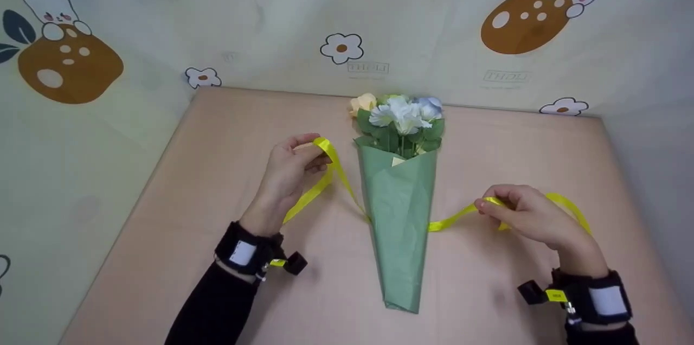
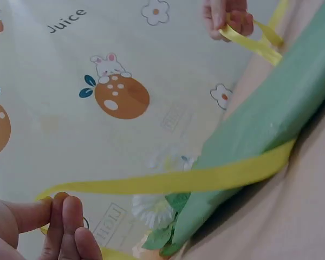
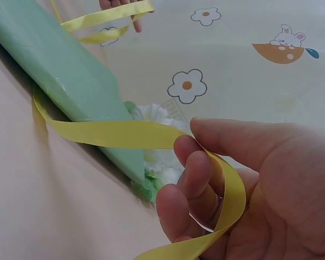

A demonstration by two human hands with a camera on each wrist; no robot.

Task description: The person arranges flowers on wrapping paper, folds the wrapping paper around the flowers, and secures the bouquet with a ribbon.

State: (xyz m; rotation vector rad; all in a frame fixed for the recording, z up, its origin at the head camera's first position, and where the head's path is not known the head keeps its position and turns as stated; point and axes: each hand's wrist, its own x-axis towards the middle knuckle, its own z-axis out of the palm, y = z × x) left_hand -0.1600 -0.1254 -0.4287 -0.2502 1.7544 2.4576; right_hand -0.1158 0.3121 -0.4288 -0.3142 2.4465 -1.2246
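A bouquet wrapped in green paper (image 1: 398, 215) lies on the table, its white, blue and peach flowers (image 1: 404, 114) toward the back. A yellow ribbon (image 1: 450, 223) passes beneath the wrap and comes out on both sides. On the left, my left hand (image 1: 290, 171) pinches one length of it between thumb and fingers, raised above the table. My right hand (image 1: 528, 212) pinches the other length on the right, and the loose tail loops over behind the hand. In the right wrist view the ribbon (image 3: 114, 134) runs from under the paper to the thumb and fingertip.
The table (image 1: 217, 117) has a pale pinkish cover. Behind and to the left hangs a cream cloth (image 1: 271, 25) printed with rabbits, oranges and flowers. Each wrist wears a black strap (image 1: 249, 250) with a small camera.
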